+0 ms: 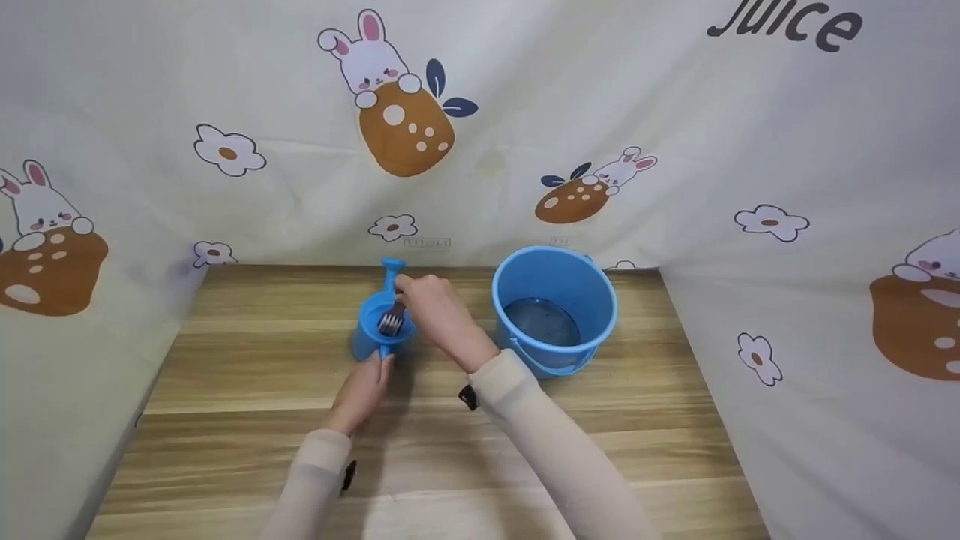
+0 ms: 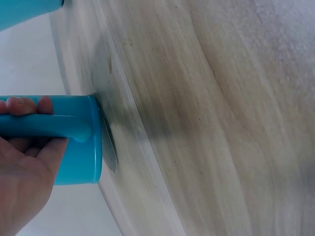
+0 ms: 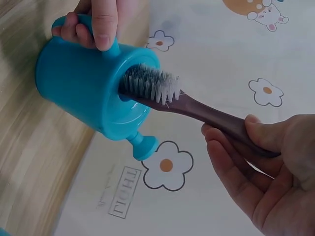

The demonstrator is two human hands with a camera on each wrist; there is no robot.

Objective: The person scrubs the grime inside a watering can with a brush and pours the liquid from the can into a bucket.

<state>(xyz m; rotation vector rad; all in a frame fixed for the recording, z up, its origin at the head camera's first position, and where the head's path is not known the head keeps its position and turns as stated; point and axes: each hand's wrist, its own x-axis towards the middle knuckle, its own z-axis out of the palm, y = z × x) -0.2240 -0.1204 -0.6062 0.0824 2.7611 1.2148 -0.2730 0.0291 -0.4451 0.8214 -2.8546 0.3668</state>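
A blue watering can (image 1: pixel 367 337) stands on the wooden surface with its spout pointing away from the person. My left hand (image 1: pixel 364 394) grips its handle (image 2: pixel 54 127), fingers wrapped round it. Between thumb and fingers, my right hand (image 1: pixel 439 307) holds the dark brown handle of a scrub brush (image 3: pixel 206 114). The brush's pale bristles (image 3: pixel 151 84) are at the can's top opening, with the far end of the head inside and hidden by the rim. In the right wrist view the spout (image 3: pixel 143 145) shows below the opening.
To the right of the can stands a blue bucket (image 1: pixel 555 300), its handle hanging down at the front and dark water-like contents at the bottom. Pale cloth walls (image 1: pixel 285 202) with rabbit and flower prints enclose the wooden surface (image 1: pixel 247 360). A wet patch (image 2: pixel 106 98) lies by the can's base.
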